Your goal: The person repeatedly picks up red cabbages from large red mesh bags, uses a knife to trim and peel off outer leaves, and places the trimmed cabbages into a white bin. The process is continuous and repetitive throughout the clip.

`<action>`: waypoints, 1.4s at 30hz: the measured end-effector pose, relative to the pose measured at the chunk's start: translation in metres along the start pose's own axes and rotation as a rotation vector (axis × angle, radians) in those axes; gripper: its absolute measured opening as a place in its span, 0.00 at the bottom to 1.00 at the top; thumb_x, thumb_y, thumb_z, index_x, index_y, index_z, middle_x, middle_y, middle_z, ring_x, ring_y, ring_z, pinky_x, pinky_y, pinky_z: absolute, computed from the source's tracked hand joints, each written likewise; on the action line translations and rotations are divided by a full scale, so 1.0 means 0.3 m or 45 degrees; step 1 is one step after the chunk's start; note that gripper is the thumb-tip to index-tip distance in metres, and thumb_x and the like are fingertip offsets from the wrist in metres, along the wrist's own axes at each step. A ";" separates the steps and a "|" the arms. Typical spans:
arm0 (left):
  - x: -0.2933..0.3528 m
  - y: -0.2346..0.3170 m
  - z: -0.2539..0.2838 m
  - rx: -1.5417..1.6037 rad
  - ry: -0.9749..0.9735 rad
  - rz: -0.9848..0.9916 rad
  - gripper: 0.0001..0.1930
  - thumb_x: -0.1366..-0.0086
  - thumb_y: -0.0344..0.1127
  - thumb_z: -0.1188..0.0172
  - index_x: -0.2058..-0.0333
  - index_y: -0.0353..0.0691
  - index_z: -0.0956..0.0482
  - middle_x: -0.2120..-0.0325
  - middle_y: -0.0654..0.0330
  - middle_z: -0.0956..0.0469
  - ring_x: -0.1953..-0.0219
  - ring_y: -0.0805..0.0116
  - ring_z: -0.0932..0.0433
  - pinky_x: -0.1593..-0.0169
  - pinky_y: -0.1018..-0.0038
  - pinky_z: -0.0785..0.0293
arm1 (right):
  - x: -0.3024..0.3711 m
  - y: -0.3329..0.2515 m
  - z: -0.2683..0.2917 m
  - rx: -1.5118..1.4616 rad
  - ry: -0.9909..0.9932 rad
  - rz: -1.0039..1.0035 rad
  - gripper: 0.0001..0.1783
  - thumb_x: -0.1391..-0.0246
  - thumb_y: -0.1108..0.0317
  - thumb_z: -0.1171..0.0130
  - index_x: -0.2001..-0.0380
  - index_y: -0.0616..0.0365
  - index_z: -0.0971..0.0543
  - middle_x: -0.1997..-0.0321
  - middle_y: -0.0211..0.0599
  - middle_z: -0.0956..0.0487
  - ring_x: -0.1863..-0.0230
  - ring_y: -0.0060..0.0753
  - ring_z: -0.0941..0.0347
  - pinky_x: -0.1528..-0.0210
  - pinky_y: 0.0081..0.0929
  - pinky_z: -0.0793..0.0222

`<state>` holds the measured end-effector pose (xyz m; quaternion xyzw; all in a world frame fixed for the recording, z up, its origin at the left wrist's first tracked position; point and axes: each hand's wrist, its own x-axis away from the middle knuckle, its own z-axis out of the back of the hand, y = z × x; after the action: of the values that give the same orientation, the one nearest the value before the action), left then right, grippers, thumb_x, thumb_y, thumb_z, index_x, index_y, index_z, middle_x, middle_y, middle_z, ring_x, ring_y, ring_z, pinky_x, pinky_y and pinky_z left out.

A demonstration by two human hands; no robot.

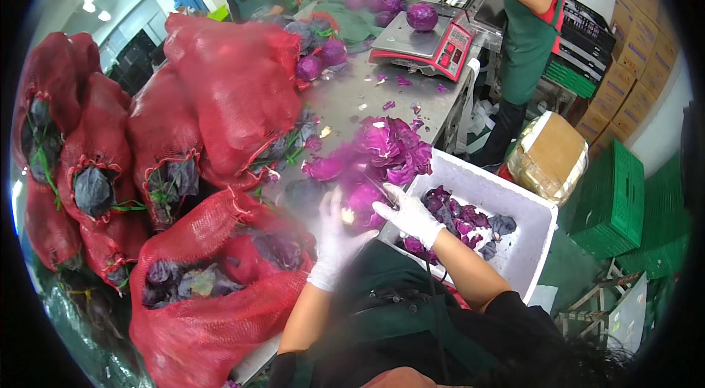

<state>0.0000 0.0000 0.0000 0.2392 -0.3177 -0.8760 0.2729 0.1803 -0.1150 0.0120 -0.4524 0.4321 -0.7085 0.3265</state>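
Note:
A purple-red cabbage (363,201) is between my gloved hands at the near edge of the metal table. My left hand (336,241) curls around its left and near side. My right hand (411,216) is closed at its right side, and a thin, blurred, dark line runs from the fingers across the cabbage. I cannot make out what that thin thing is. Just beyond lies a heap of loose purple cabbage leaves (389,149). Right of my hands, a white bin (525,259) holds dark and purple leaf trimmings (459,219).
Red mesh sacks (228,94) of cabbages crowd the left, with an opened sack (220,300) nearest me. A red-edged scale (429,46) carries one cabbage (422,16). A co-worker (532,13) in a green apron stands at the far right. Green crates (609,201) and cartons (631,65) are stacked right.

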 end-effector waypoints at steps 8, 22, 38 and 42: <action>0.011 0.092 -0.004 -0.358 -0.057 0.052 0.62 0.58 0.39 0.18 0.28 0.49 0.51 0.33 0.40 0.48 0.38 0.38 0.33 0.39 0.56 0.27 | -0.040 0.061 0.029 -0.315 -0.134 0.064 0.44 0.42 0.55 0.39 0.28 0.59 0.44 0.52 0.43 0.20 0.82 0.23 0.29 0.84 0.23 0.35; -0.070 0.089 0.051 -0.439 -0.060 0.209 0.59 0.59 0.52 0.18 0.32 0.42 0.45 0.40 0.46 0.37 0.42 0.43 0.27 0.44 0.57 0.23 | -0.055 0.081 -0.014 -0.719 0.015 0.111 0.32 0.42 0.70 0.37 0.34 0.52 0.31 0.65 0.27 0.22 0.72 0.16 0.27 0.72 0.18 0.30; -0.077 0.081 0.042 -0.632 -0.106 0.187 0.59 0.52 0.59 0.24 0.32 0.30 0.48 0.39 0.39 0.38 0.48 0.42 0.21 0.50 0.59 0.20 | -0.029 -0.003 -0.015 0.164 0.198 0.269 0.43 0.55 0.60 0.34 0.32 0.48 0.32 0.58 0.43 0.17 0.58 0.40 0.18 0.49 0.32 0.24; -0.080 0.056 0.101 -0.545 -0.150 0.276 0.60 0.54 0.59 0.23 0.33 0.30 0.47 0.39 0.41 0.36 0.46 0.42 0.23 0.47 0.57 0.22 | -0.041 0.123 0.025 -0.533 0.020 0.166 0.32 0.45 0.78 0.40 0.36 0.44 0.26 0.67 0.22 0.28 0.76 0.13 0.34 0.82 0.16 0.38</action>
<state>0.0054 0.0171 0.0381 0.0890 -0.1639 -0.9014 0.3908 0.1944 -0.1221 -0.0241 -0.4758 0.6007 -0.5843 0.2672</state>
